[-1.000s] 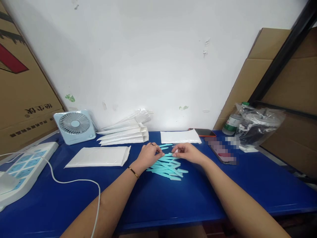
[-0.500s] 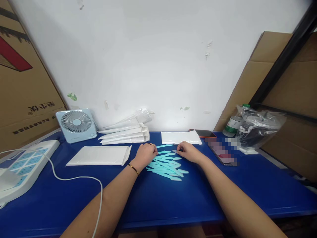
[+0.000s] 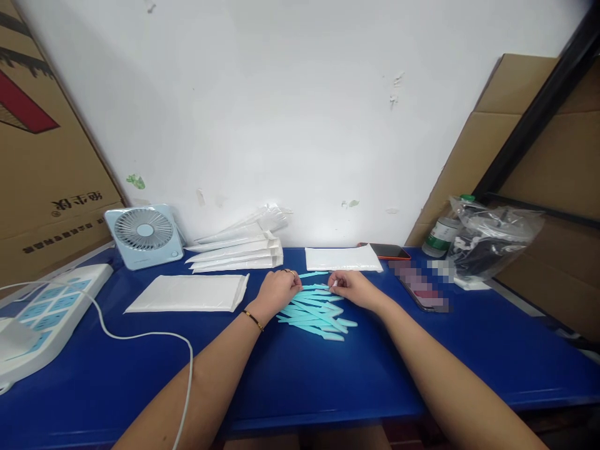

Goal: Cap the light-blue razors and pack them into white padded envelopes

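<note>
Several turquoise eyebrow razors (image 3: 316,315) with pale ends lie in a loose, overlapping pile on the blue table (image 3: 300,381). My left hand (image 3: 277,292), with a ring and a dark bracelet, is closed at the pile's upper left. Its thumb and fingers pinch the handle end of one razor (image 3: 314,287), which points right. Close by on the right, my right hand (image 3: 352,289) is closed in a pinch around a small whitish cap (image 3: 334,284) at that razor's far end. Whether the cap touches the blade is too small to tell. Another razor (image 3: 313,274) lies apart, behind the pile.
A white padded packet (image 3: 187,294) lies left, before a stack of packets (image 3: 234,253). Another packet (image 3: 342,258) lies behind my hands. A fan (image 3: 144,236), power strip (image 3: 60,312) and cable (image 3: 140,335) are left; phones (image 3: 419,290), a bottle (image 3: 440,236) and plastic bag (image 3: 492,244) right.
My right hand has shifted slightly left, closer to my left hand and the razor. My left hand has moved a little right. The pile looks the same.
</note>
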The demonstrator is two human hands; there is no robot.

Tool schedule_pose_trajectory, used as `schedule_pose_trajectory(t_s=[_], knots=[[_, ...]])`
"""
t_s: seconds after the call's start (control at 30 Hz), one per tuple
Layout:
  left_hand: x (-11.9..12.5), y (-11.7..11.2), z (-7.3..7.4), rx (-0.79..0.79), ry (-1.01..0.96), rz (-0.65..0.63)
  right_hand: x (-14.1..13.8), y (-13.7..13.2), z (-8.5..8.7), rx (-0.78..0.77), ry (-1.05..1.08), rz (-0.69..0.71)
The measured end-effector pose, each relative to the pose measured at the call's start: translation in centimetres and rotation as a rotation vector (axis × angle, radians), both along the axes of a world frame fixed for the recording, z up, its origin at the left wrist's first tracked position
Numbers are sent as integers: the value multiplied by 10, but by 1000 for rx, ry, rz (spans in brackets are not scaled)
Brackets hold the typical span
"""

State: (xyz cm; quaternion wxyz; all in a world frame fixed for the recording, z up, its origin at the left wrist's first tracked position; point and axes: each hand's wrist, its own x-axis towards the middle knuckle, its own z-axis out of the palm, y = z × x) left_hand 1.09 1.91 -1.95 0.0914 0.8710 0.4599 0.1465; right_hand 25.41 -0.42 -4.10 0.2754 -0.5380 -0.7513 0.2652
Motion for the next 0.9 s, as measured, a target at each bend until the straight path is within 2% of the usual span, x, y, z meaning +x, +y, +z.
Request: schedule_pose_trajectory(t_s=[0.2, 0.43, 0.7, 0.9], knots=[[-3, 0, 1, 10, -15, 12, 14, -2, 6, 3, 18, -51], [0, -1, 1, 23, -8, -2, -4, -9, 12, -17, 49, 24], [-2, -2, 5, 7, -34, 12, 7, -8, 13, 39, 9, -37], [0, -3, 5, 1, -57, -13, -3, -10, 14, 23, 15, 7]])
